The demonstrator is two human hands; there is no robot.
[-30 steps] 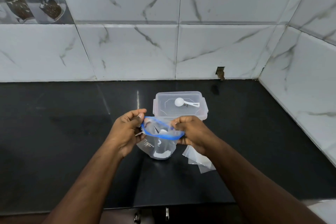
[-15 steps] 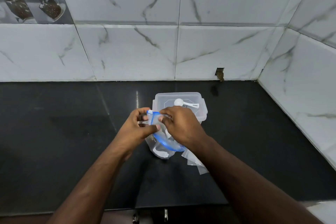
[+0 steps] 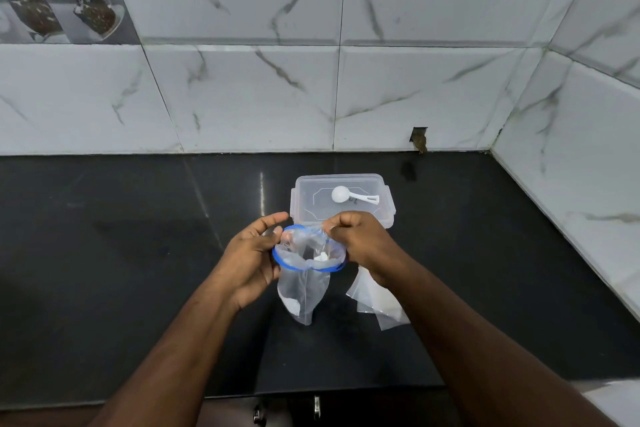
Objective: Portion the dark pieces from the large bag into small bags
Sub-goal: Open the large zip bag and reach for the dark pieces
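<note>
1. The black surface (image 3: 138, 253) runs back to a white marble-tiled wall (image 3: 415, 87) that turns a corner on the right.
2. One clear plastic box (image 3: 343, 199) sits on the surface with its lid shut, just behind the hands; a single white scoop (image 3: 353, 196) lies on the lid, bowl to the left and handle to the right.
3. One zip bag (image 3: 304, 282) with a blue rim hangs between the hands, in front of the box. Its long axis is upright, mouth up and open toward the camera, lower end down near the surface. A small white piece shows inside near the mouth, and something white lies low in the bag.
4. Small clear bags (image 3: 375, 302) lie flat on the surface just right of the zip bag, partly under the right forearm; their number cannot be told.
5. The left hand (image 3: 251, 258) holds the rim's left side, fingers curled on it.
6. The right hand (image 3: 360, 241) pinches the rim's far right side with fingers together.
</note>
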